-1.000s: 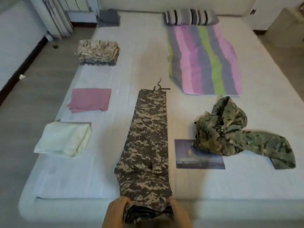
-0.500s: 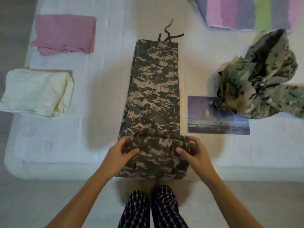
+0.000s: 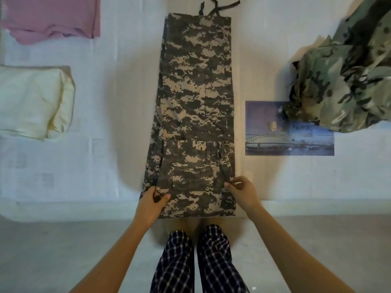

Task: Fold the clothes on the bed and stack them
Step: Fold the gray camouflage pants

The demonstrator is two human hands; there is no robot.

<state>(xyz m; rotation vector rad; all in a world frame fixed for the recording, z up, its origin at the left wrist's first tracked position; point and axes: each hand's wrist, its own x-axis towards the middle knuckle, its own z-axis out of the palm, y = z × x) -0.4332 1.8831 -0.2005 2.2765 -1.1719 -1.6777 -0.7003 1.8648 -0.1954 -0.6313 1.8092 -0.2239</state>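
Your two arms came in straight from the bottom, elbows out a bit, and both hands landed on the near end of the digital-camo trousers [image 3: 195, 92]. Your left hand [image 3: 151, 203] was clamped on the trousers' left edge: thumb lying flat on top of the cloth and pointing inward, with the other fingers wrapped round the edge, so a proper grip. Your right hand [image 3: 243, 192] sat a little further up on the right edge, knuckles up and fingers curled in, with the fingertips [image 3: 229, 183] pinching a bit of fabric by the side seam. Neither hand was spread flat.

The trousers lay lengthwise down the middle of the bed [image 3: 84, 166], near end hanging just over the near edge and the drawstring [image 3: 215, 7] trailing off the far end. A straight cloth edge ran across them partway up from your hands.

Toward the left edge of the bed sat a folded cream cloth [image 3: 33, 100], with a folded pink cloth [image 3: 53, 17] beyond it. Toward the right edge was a crumpled camo jacket [image 3: 342, 81], its corner resting on a printed picture [image 3: 289, 142] that lay just beside the trousers. Your checked trousers [image 3: 196, 261] showed below the near edge, between your arms.
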